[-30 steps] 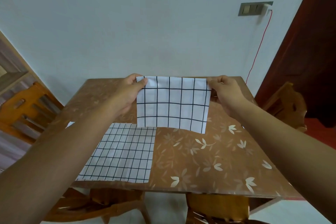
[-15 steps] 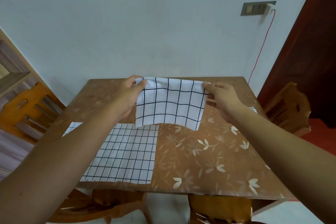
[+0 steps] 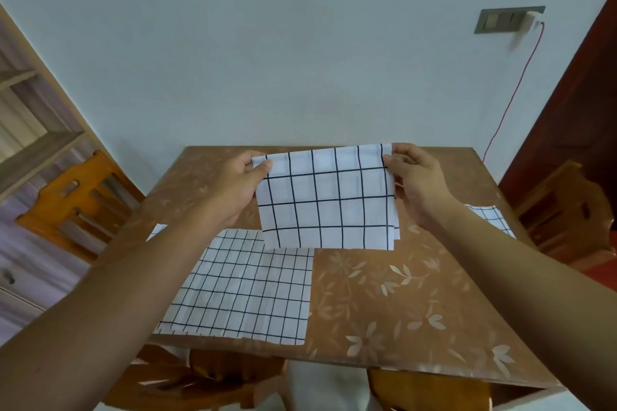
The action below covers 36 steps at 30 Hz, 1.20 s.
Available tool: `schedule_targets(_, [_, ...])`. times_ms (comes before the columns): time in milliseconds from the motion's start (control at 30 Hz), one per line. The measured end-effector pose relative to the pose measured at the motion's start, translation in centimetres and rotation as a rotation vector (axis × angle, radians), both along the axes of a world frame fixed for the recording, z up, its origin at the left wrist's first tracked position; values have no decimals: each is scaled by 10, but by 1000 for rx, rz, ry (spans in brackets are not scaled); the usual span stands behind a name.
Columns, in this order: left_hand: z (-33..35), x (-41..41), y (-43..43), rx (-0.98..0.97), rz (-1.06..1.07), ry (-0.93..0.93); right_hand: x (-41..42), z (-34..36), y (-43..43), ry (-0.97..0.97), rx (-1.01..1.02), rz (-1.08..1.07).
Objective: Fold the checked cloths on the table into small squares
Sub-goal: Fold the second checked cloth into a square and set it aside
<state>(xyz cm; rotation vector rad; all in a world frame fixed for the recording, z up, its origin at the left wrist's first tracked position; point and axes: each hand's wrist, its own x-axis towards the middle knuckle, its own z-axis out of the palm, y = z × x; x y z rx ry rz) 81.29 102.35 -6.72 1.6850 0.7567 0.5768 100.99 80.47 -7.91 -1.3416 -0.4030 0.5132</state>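
Two bare arms reach out over a brown table (image 3: 417, 294) printed with pale leaves. The left hand (image 3: 240, 187) pinches the upper left corner of the held cloth (image 3: 325, 200), which is white with a wide black check and folded into layers. The right hand (image 3: 417, 183) pinches its upper right corner. This cloth hangs upright between the hands, over the middle of the table, with its layered edges showing at the lower right. A flat cloth (image 3: 243, 290) with a finer check lies on the table's near left part, reaching its near edge. A third cloth (image 3: 490, 217) shows at the table's right edge, partly hidden by the right forearm. A wooden chair (image 3: 76, 203) stands left of the table. On the wall (image 3: 300, 60) behind the table, up to the right, a switch plate (image 3: 500, 20) has a red cord (image 3: 510, 97) trailing down.
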Motion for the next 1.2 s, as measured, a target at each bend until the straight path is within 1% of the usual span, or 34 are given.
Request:
schedule_targets(167, [4,-23,30,23,9,-2,-20,3,36,8,9,-51])
schedule_targets(267, [11,-38,44,43,21,3,-30,7,53,-1,-68,1])
schedule_targets(367, [18,-53,54,126,18,29,-46,12,69,-4,-98,56])
schedule_targets(433, [21,-62,61,180,23,55,-57,12,80,8,-89,46])
schedule_targets(567, [24,-77,76,212,29,36,-75,11,98,8,-87,41])
schedule_targets(600, [23,-80,81,236,37,62,-79,11,101,2,-81,31])
schedule_targets(667, [26,-87,84,342,53,99,-87,10,110,-22,-72,-7])
schedule_targets(733, [28,-94,87,394,46,82,-97,9,118,-96,-87,-68])
schedule_targets(767, [31,-97,86,439,58,76,-102,8,121,-166,-109,-114])
schedule_targets(833, [29,-99,90,468,48,69,-112,5,127,-337,-171,-214])
schedule_targets(900, [27,-101,91,484,31,48,-121,0,131,-468,-234,-291])
schedule_targets(1000, [25,-107,95,551,-25,84,-128,-5,131,-539,-311,-362])
schedule_targets(1067, [20,-107,105,588,-71,133,-130,-3,128,-588,-346,-375])
schedule_targets(1133, [7,-100,119,583,-93,143,-134,4,127,-694,-382,-349])
schedule_targets(1200, [-3,-88,129,683,-201,192,-140,11,127,-806,-441,-255])
